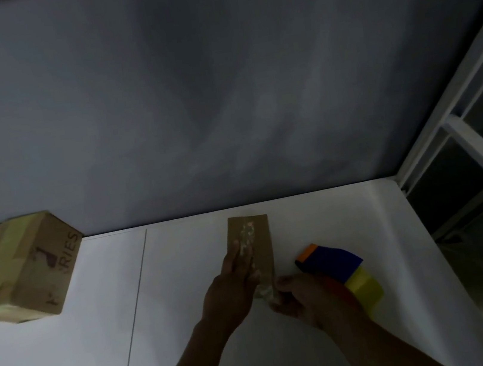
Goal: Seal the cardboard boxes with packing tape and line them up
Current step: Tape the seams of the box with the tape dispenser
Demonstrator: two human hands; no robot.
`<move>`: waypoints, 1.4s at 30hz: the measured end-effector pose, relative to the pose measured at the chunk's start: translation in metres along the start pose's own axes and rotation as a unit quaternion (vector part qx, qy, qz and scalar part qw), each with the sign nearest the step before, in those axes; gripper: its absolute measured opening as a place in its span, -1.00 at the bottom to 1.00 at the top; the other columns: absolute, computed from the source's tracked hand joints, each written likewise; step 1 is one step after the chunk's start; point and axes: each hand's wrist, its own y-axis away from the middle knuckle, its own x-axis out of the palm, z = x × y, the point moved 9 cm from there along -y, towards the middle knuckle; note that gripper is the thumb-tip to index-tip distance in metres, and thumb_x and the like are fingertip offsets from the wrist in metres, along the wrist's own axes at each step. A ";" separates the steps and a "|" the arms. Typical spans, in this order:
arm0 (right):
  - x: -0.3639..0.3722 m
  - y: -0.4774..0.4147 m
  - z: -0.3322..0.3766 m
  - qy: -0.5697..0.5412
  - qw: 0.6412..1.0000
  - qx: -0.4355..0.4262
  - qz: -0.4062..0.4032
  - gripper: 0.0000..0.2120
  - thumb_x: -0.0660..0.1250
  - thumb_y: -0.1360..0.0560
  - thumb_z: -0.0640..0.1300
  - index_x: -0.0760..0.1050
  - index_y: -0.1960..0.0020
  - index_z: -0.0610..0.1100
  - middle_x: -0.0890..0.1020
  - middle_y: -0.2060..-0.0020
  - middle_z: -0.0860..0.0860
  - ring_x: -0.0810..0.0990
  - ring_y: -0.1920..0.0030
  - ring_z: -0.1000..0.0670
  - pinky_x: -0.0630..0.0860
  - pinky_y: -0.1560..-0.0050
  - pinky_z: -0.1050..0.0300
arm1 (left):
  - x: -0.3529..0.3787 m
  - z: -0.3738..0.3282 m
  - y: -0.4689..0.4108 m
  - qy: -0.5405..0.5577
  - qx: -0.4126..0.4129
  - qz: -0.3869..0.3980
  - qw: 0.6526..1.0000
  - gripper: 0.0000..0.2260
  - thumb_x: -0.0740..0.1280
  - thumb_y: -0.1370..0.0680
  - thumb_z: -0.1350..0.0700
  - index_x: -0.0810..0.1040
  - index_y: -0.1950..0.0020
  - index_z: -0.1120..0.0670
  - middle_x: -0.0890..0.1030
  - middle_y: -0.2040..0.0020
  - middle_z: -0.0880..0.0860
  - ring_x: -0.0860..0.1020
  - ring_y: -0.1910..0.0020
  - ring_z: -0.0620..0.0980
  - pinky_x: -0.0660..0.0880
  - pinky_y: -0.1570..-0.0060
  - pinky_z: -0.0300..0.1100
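From the head camera I see a dim scene: a small cardboard box [251, 244] lies on the white table [70, 349], close to the grey wall [220, 92], with a speckled strip of tape running along its top. My left hand [234, 287] lies flat on that box, fingers straight and pressing beside the strip. My right hand [307, 295] sits just beside it at the box's near end, fingers curled round a blue tape dispenser [333, 260] with an orange tip and a yellow tape roll [364, 288]. The hands are close together, nearly touching. A larger taped box [24, 268] stands well apart at the left edge against the wall. A white window frame [464, 149] runs down the right side
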 end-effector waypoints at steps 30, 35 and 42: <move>0.023 0.037 0.067 0.490 0.750 -0.431 -0.106 -0.64 0.25 -0.57 -0.17 0.44 -0.35 -0.07 0.57 -0.21 -0.08 0.54 -0.18 -0.03 0.43 -0.14 0.22 | -0.029 0.026 0.031 0.253 -0.154 -0.189 0.936 -0.65 0.49 -0.44 0.17 0.59 -0.20 -0.05 0.64 0.10 -0.05 0.56 0.23 -0.27 0.34 0.22 -0.54; 0.018 0.042 0.070 0.478 0.749 -0.451 -0.081 -0.68 0.25 -0.57 -0.19 0.49 -0.31 -0.11 0.56 -0.23 -0.05 0.53 -0.20 -0.02 0.39 -0.10 0.32 | -0.021 0.027 0.029 0.248 -0.163 -0.177 0.938 -0.57 0.51 -0.40 0.22 0.57 -0.25 0.03 0.60 -0.13 0.07 0.62 0.14 -0.08 0.37 0.16 -0.50; 0.024 0.025 0.072 0.572 0.677 -0.454 -0.093 -0.61 0.18 -0.60 -0.18 0.36 -0.42 -0.04 0.51 -0.18 -0.12 0.53 -0.13 -0.07 0.45 -0.15 0.13 | -0.023 0.010 0.020 0.175 -0.061 -0.144 0.972 -0.53 0.40 -0.50 0.25 0.43 -0.40 0.05 0.46 -0.36 0.08 0.52 0.19 -0.22 0.32 0.10 -0.64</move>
